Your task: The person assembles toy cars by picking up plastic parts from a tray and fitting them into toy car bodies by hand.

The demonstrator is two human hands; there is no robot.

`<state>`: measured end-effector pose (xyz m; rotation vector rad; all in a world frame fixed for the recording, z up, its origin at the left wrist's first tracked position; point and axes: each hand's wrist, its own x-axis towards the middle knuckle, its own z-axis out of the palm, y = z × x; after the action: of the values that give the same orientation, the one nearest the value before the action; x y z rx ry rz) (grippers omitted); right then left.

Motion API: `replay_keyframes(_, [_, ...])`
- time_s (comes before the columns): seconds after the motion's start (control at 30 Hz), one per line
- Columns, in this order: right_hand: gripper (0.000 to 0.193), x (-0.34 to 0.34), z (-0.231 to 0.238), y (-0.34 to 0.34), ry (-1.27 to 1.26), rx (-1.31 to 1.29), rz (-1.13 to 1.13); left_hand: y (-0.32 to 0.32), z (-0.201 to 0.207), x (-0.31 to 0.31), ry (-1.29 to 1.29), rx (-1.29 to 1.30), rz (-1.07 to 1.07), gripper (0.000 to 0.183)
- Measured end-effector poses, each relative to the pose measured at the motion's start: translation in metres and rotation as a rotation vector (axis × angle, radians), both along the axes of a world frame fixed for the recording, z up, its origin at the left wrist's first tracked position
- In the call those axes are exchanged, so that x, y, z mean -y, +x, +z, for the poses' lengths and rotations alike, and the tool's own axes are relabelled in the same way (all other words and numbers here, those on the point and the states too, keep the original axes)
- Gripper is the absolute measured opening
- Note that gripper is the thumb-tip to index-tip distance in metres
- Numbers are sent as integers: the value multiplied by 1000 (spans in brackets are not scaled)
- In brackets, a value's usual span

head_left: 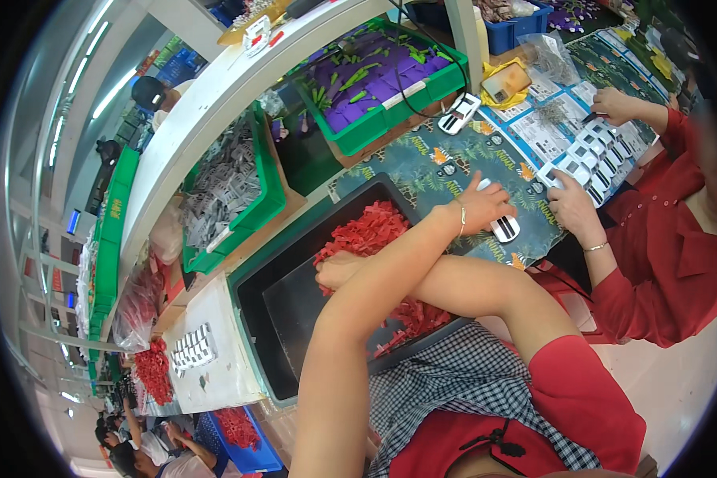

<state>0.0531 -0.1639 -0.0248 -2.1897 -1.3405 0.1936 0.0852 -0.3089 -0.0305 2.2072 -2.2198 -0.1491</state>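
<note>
My forearms cross, the left one lying over the right. My left hand (483, 209) is closed over a white toy car body (505, 229) with dark windows, on the patterned mat. White also shows beyond its fingers. My right hand (340, 270) reaches left into a black tray (283, 299). Its curled fingers rest against a pile of red plastic pieces (374, 227); what they hold, if anything, is hidden. Another white toy car (459, 114) stands farther back on the mat.
At right, a co-worker in red has both hands by a row of white toy cars (601, 155). Green bins hold purple and green parts (374, 80) and grey parts (225, 179). A phone (506, 82) lies on yellow wrapping. White cars (193, 347) stand left of the tray.
</note>
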Motion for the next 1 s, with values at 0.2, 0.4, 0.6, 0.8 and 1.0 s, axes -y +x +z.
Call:
replay_keyframes(0.2, [36, -11, 11, -8, -128, 146, 70, -14, 36, -49, -483, -935, 374, 48])
replay_keyframes(0.4, [28, -8, -9, 20, 169, 45, -218, -80, 95, -187, -1108, -1779, 415, 55])
replay_keyframes(0.6, [10, 14, 48, 22, 739, -33, -716, -84, 46, -287, -1649, -1788, 507, 58])
replay_keyframes(0.8, [15, -2, 64, -9, 673, 506, -324, -67, 25, -292, -1754, -1760, 772, 46])
replay_keyframes(1.0, [13, -13, 52, -13, 477, 587, -395, -75, 26, -291, -1669, -1661, 998, 45])
